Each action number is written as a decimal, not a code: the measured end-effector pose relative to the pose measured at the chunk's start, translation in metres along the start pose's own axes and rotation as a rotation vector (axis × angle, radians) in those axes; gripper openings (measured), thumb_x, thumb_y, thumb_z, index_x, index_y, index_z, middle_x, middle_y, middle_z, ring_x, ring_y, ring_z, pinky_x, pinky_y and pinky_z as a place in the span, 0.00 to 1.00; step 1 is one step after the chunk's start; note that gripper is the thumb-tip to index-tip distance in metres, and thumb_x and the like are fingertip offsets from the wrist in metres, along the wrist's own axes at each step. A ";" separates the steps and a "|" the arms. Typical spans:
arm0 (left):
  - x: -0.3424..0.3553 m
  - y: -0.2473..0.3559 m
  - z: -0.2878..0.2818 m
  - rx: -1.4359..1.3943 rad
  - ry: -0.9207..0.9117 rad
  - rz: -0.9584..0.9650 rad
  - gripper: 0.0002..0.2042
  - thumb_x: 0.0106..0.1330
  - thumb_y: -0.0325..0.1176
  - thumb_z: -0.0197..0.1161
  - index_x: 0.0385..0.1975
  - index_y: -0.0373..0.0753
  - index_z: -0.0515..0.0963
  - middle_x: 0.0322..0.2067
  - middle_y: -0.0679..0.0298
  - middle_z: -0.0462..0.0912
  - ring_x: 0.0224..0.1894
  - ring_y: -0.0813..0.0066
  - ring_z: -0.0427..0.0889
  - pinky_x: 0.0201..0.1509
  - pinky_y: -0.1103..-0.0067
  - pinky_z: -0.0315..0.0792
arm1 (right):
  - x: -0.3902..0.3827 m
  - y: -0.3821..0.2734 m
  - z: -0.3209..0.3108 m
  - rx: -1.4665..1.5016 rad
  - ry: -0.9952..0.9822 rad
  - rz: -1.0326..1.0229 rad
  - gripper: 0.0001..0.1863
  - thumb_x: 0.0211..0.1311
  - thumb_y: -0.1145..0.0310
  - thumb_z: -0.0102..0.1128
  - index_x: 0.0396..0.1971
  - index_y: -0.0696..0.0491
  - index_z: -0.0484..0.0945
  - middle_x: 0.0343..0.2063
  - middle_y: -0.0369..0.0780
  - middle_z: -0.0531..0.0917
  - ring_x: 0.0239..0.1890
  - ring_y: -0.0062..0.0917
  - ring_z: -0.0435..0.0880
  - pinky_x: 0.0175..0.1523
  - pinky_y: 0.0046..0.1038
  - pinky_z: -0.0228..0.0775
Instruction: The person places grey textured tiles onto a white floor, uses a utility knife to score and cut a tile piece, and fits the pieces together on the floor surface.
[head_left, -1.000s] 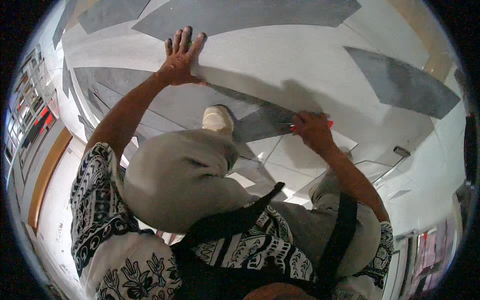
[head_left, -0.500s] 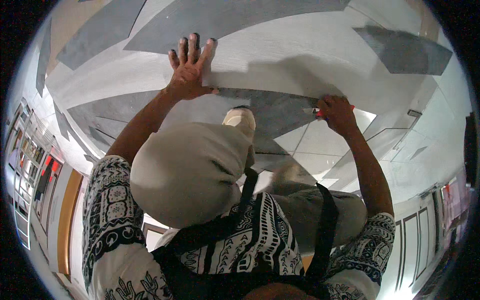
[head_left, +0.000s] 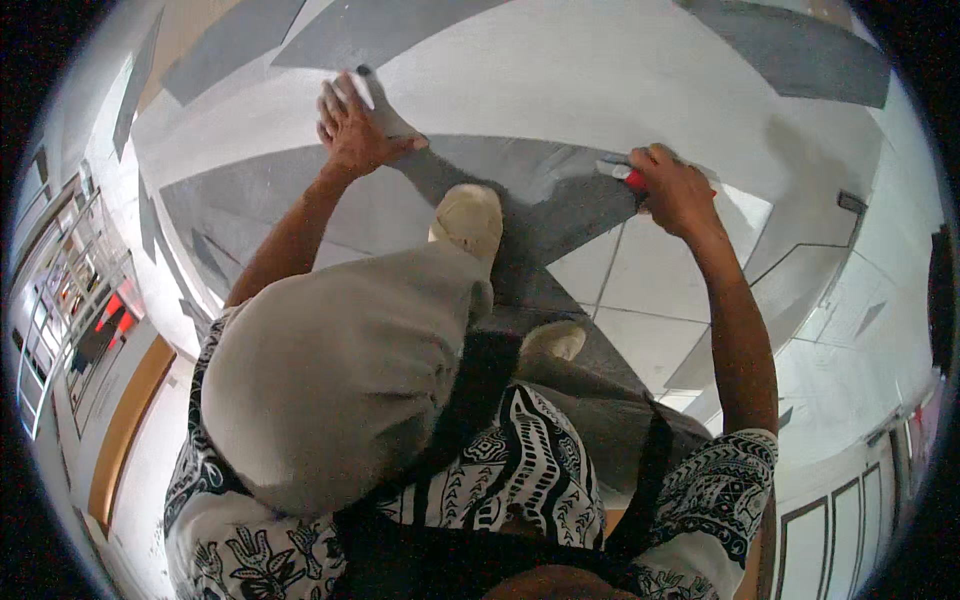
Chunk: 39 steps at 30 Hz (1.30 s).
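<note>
My left hand [head_left: 352,135] is over the edge of a pale sheet [head_left: 560,85], fingers fanned apart and thumb pointing right. Its shadow falls beside the fingers; whether the palm touches the sheet I cannot tell. In my right hand [head_left: 678,192] is a red utility knife [head_left: 635,179], fingers wrapped round its handle and the light-coloured tip pointing left. The knife is at the right end of a dark grey piece of sheet [head_left: 555,205], close to where it meets the pale sheet's curved-looking edge. My cream shoe [head_left: 468,220] rests on the grey piece between my hands.
White floor tiles [head_left: 650,345] show right of the grey piece. More grey pieces lie beyond, one at the far right [head_left: 800,55] and one at the far left [head_left: 230,50]. A metal rack [head_left: 62,310] stands on the left. My second shoe [head_left: 555,341] is behind the first.
The view has shifted, and my second shoe now shows more clearly. My left hand has tilted leftward, its fingers closer together. The right hand, still round the knife, appears higher in the picture.
</note>
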<state>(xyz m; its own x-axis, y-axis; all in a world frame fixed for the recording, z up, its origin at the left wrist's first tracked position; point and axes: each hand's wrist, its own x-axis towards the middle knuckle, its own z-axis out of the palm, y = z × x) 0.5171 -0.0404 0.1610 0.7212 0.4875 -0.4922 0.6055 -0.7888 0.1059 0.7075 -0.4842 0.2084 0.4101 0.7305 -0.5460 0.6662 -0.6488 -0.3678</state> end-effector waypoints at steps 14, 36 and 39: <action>-0.059 0.030 0.044 -0.330 -0.103 -0.487 0.80 0.36 0.75 0.77 0.78 0.42 0.23 0.78 0.39 0.21 0.80 0.38 0.23 0.79 0.43 0.32 | -0.023 -0.013 0.015 0.094 0.023 0.217 0.33 0.55 0.78 0.67 0.63 0.53 0.69 0.57 0.49 0.76 0.60 0.48 0.79 0.57 0.48 0.77; -0.098 0.010 0.084 -0.459 0.117 -0.623 0.72 0.45 0.81 0.66 0.80 0.46 0.30 0.79 0.44 0.27 0.80 0.36 0.24 0.79 0.45 0.36 | -0.112 -0.035 0.156 0.618 0.701 0.592 0.16 0.71 0.59 0.61 0.46 0.56 0.79 0.36 0.54 0.85 0.40 0.51 0.85 0.46 0.46 0.76; -0.075 0.031 0.086 -0.418 0.093 -0.632 0.72 0.45 0.82 0.65 0.80 0.47 0.27 0.78 0.40 0.24 0.80 0.35 0.24 0.77 0.41 0.37 | -0.101 -0.045 0.153 0.769 0.716 0.608 0.15 0.70 0.59 0.64 0.45 0.57 0.79 0.33 0.52 0.84 0.34 0.46 0.84 0.43 0.39 0.76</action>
<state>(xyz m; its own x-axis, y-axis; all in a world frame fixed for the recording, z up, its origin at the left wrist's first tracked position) 0.4535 -0.1335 0.1269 0.2096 0.8431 -0.4951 0.9761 -0.1512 0.1558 0.5411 -0.5617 0.1646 0.9407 0.0577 -0.3344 -0.1984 -0.7058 -0.6800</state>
